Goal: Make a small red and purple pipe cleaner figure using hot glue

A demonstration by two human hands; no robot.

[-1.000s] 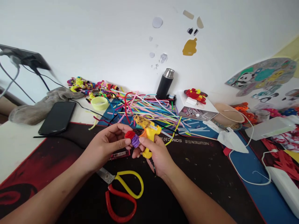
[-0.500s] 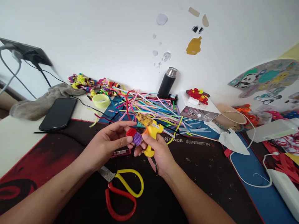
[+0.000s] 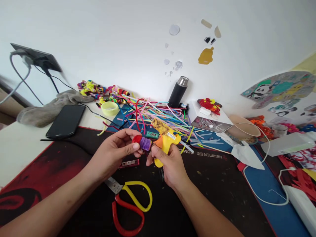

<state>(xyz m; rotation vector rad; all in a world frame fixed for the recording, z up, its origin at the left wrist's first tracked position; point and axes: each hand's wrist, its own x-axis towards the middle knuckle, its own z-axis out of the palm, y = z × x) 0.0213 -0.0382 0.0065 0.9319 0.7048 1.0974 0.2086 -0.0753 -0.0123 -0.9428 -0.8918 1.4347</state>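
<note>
My left hand [image 3: 119, 149] pinches a small red and purple pipe-cleaner piece [image 3: 145, 144] by its red end; the purple coiled part points right. In my right hand [image 3: 170, 163] is a yellow hot glue gun [image 3: 169, 138], gripped by its handle with the thumb near the orange trigger. Its stained nozzle end tilts up and left, just above and right of the purple coil, and a clear glue stick [image 3: 187, 145] sticks out of its back. Below the hands lie scissors [image 3: 133, 197] with one yellow and one red handle, blades partly under my left wrist.
Behind the hands spreads a heap of colourful pipe cleaners [image 3: 160, 113]. A black thermos [image 3: 178, 92] and a white drawer box [image 3: 209, 118] stand by the wall. A phone [image 3: 66, 121] lies left; a white cable [image 3: 261, 200] loops at right.
The purple coil has come apart from my right fingers and now sits only in my left hand. The glue gun has shifted right, with my right hand wrapped round its handle.
</note>
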